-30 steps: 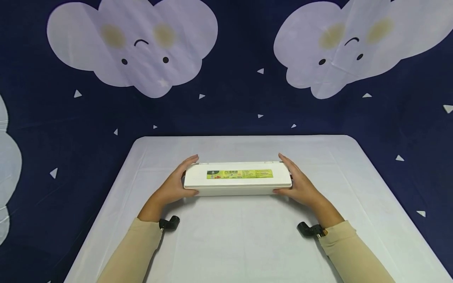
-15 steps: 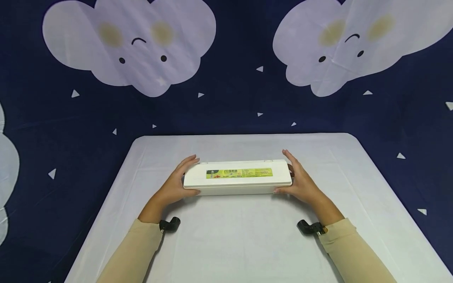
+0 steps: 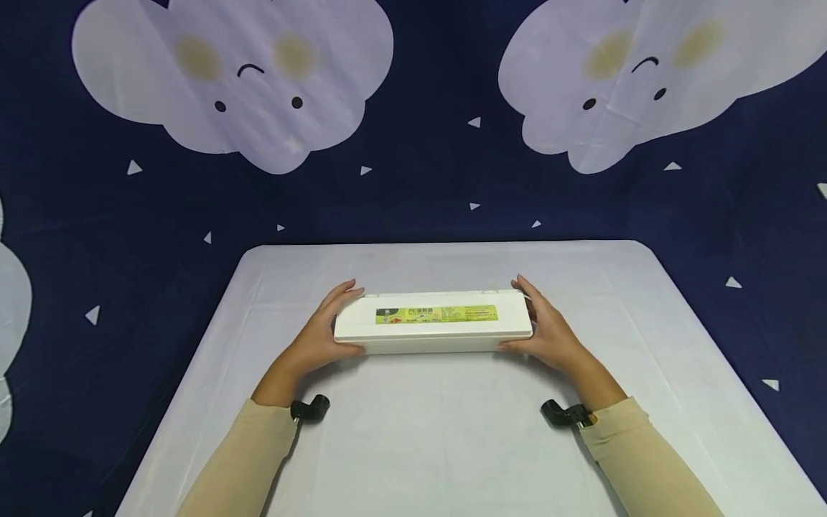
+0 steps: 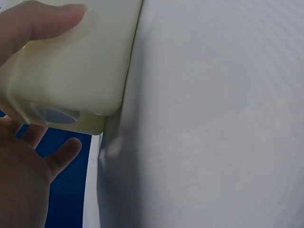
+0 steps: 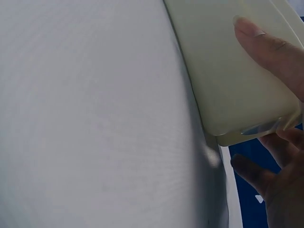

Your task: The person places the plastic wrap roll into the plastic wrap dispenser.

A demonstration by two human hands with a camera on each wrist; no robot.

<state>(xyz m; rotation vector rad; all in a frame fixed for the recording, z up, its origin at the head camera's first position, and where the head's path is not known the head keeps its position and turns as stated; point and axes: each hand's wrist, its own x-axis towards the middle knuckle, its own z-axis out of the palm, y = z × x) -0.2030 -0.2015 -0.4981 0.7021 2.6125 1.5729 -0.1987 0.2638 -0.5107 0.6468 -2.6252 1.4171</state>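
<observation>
A long white cling film box (image 3: 436, 332) with a yellow-green label (image 3: 436, 314) on its lid lies crosswise near the middle of the table. My left hand (image 3: 321, 332) grips its left end, the thumb (image 4: 52, 21) on the near side wall and the fingers reaching round to the back. At the other end my right hand (image 3: 549, 332) holds it the same way, its thumb (image 5: 266, 45) flat on the near wall. The lid is down. Both wrist views show the box's lower edge right at the tabletop. Some fingers are partly hidden behind the box's ends.
A white cloth-covered table (image 3: 426, 438) with rounded far corners carries the box. Behind it hangs a dark blue curtain (image 3: 413, 194) printed with clouds and small triangles. A black wrist camera (image 3: 311, 409) sits on the left wrist, another black camera (image 3: 565, 414) on the right.
The fingers of my right hand lift off the box's far right corner, then come back near it. My left hand keeps its hold. The box stays in place while the head view shifts slightly.
</observation>
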